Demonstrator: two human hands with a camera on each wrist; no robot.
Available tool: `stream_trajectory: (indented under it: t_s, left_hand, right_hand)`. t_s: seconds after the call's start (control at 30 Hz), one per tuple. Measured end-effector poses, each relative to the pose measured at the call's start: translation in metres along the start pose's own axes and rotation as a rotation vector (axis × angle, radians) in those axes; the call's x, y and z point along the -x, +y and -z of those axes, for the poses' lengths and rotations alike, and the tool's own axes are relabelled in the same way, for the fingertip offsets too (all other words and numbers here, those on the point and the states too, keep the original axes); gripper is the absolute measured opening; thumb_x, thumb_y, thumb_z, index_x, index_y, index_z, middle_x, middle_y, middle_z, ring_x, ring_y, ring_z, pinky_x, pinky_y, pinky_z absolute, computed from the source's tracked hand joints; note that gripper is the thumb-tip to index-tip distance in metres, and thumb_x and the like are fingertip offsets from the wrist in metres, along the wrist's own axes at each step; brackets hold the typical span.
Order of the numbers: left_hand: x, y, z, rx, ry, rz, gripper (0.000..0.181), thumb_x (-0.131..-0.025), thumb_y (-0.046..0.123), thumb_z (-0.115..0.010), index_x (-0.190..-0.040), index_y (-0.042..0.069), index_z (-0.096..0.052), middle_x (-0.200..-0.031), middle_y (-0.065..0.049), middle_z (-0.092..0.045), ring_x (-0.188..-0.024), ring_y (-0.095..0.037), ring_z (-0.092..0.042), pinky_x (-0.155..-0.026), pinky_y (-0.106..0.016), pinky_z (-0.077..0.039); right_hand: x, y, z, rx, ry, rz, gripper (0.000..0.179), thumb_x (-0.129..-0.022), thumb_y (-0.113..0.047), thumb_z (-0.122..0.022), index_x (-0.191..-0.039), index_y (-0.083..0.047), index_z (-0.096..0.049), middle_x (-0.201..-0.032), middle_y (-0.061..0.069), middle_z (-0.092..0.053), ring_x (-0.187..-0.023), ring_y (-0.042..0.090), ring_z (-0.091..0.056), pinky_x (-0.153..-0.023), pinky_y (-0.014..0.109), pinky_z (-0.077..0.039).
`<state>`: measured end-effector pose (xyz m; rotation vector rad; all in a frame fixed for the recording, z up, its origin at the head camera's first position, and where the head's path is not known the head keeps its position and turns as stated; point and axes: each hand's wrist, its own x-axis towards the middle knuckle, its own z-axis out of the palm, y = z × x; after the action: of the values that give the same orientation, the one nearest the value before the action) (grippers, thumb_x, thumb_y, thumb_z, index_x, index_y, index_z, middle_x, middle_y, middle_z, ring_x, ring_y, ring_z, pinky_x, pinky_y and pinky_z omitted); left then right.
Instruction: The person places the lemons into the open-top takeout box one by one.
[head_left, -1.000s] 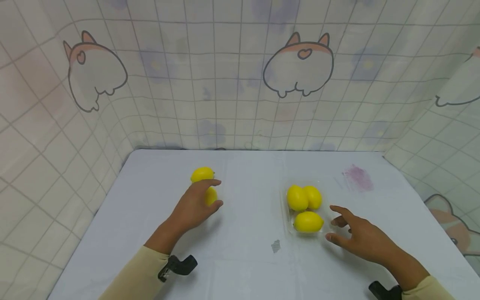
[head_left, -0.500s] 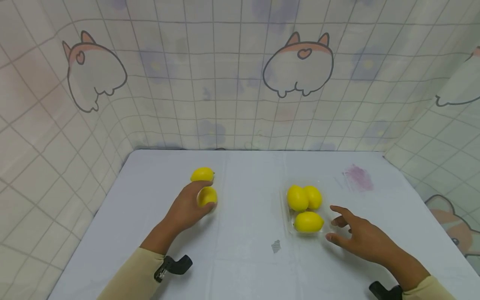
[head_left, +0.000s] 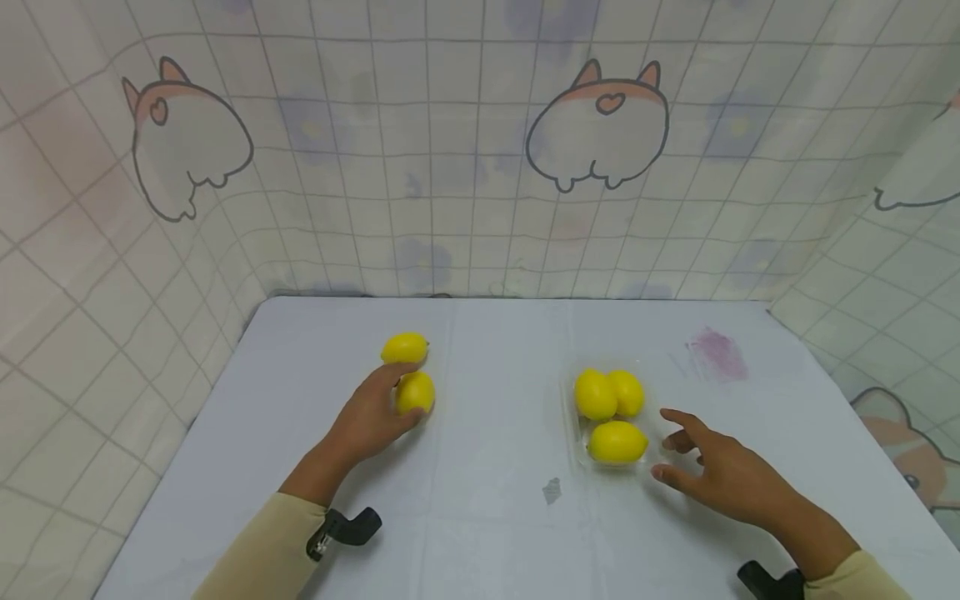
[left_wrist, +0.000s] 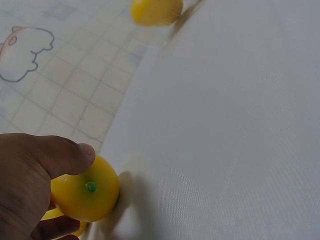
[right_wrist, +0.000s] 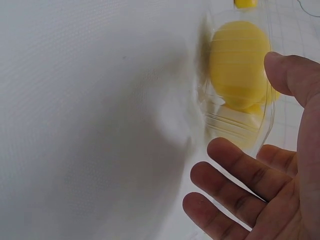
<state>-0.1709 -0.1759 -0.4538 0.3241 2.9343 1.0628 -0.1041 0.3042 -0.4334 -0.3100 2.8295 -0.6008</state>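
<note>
On the left of the table, my left hand (head_left: 367, 422) has its thumb and fingers around a yellow lemon (head_left: 416, 392), which still appears to be at table level. In the left wrist view the thumb lies across the side of this lemon (left_wrist: 90, 192), with fingers beneath. Just beyond it lies a second lemon (head_left: 405, 347). A clear plastic container (right_wrist: 232, 125) stands right of centre and holds three lemons, the front one (head_left: 617, 442) lying sideways. Beside the container's right side, my right hand (head_left: 731, 477) hovers with spread, relaxed fingers, holding nothing.
A white cloth covers the table (head_left: 495, 500). It bears a pink stain (head_left: 717, 354) at the back right and a small grey patch (head_left: 552, 492) near the middle. Tile-patterned curtains (head_left: 450, 167) with cartoon animals surround the back and sides.
My left hand has shifted slightly left and its thumb and fingers have closed in around the nearer lemon. The right hand and the container have stayed put.
</note>
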Motion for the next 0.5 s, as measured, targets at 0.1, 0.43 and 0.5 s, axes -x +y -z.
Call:
stream_trajectory:
  t_s: [0.1, 0.43, 0.5]
  left_hand:
    - [-0.0005, -0.0015, -0.0014, -0.002, -0.010, 0.005, 0.072, -0.087, 0.019, -0.083, -0.150, 0.010, -0.049, -0.151, -0.014, -0.049, -0.137, -0.035, -0.047, -0.114, -0.055, -0.038]
    - [-0.0037, -0.0080, -0.0077, -0.004, -0.016, 0.006, 0.072, -0.087, 0.020, -0.083, -0.150, 0.010, -0.049, -0.152, -0.012, -0.048, -0.137, -0.033, -0.046, -0.114, -0.054, -0.038]
    - [-0.0038, -0.0082, -0.0080, -0.005, -0.017, 0.008, 0.072, -0.087, 0.020, -0.083, -0.150, 0.010, -0.049, -0.152, -0.013, -0.048, -0.137, -0.033, -0.047, -0.114, -0.055, -0.038]
  right_hand:
    - [0.0002, -0.0002, -0.0001, -0.002, -0.001, -0.002, 0.091, -0.089, -0.063, -0.070, -0.155, -0.012, -0.034, -0.124, 0.005, -0.069, -0.103, 0.033, -0.067, -0.084, 0.059, -0.056]
    - [0.0011, -0.0003, 0.0002, -0.005, 0.001, -0.002, 0.090, -0.089, -0.063, -0.070, -0.155, -0.013, -0.033, -0.124, 0.003, -0.069, -0.103, 0.031, -0.067, -0.084, 0.058, -0.056]
    - [0.0014, -0.0007, 0.0005, -0.006, 0.001, -0.002, 0.090, -0.089, -0.063, -0.070, -0.154, -0.013, -0.033, -0.123, 0.003, -0.069, -0.103, 0.031, -0.067, -0.084, 0.058, -0.056]
